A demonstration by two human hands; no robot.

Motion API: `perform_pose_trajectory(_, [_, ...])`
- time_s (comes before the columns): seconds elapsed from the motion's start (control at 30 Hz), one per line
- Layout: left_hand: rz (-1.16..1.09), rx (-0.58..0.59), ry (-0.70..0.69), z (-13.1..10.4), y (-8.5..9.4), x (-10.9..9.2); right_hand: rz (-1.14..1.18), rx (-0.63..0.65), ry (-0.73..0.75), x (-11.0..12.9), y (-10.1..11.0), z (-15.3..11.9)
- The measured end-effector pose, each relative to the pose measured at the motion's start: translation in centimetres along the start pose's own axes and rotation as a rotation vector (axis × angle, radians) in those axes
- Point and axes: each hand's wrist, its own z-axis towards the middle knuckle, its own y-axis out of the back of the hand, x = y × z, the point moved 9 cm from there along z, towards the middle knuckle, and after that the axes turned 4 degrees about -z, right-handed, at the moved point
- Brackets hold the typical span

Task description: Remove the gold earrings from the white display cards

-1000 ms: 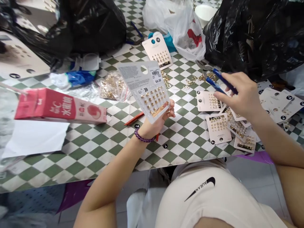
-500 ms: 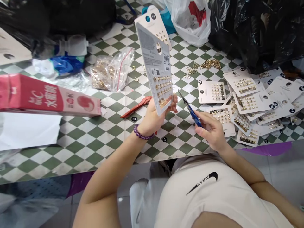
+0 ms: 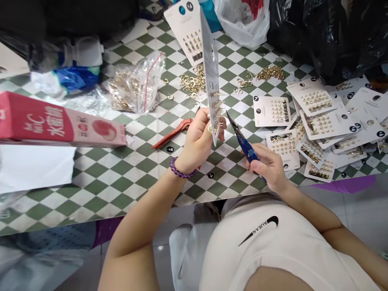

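My left hand, wearing a purple bead bracelet, grips the lower end of an earring card. The card stands upright, nearly edge-on to me, with gold earrings along its lower part. My right hand is closed round blue-handled pliers. Their dark jaws point up and left, just right of the card and apart from it. Behind the card another earring card lies on the table. Gold rings are heaped beside the held card, partly hidden by it. Red-handled pliers lie left of my left hand.
Several earring cards are piled at the right. A heap of small gold parts lies at the back. A clear zip bag and a pink box are on the left. Black plastic bags and a white bag line the back.
My left hand has turned the card from showing its printed back to nearly edge-on. The pliers stay near the card in my right hand. The view has shifted slightly.
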Motion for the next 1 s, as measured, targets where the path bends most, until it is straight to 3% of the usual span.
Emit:
perform_pose_trajectory(0.37, [0.069,-0.052,-0.027,-0.1,0.6,-0.3,-0.011,0.025,0.018,-0.1,-0.1,-0.1])
perform_pose_trajectory(0.7, [0.028,-0.02,-0.002,0.0,0.3,-0.3,-0.014,0.024,0.002,-0.5,-0.1,-0.2])
perform_pose_trajectory(1.0, [0.156,-0.061,-0.095,-0.2,0.7,-0.9,-0.178,-0.036,0.042,0.1,-0.2,-0.2])
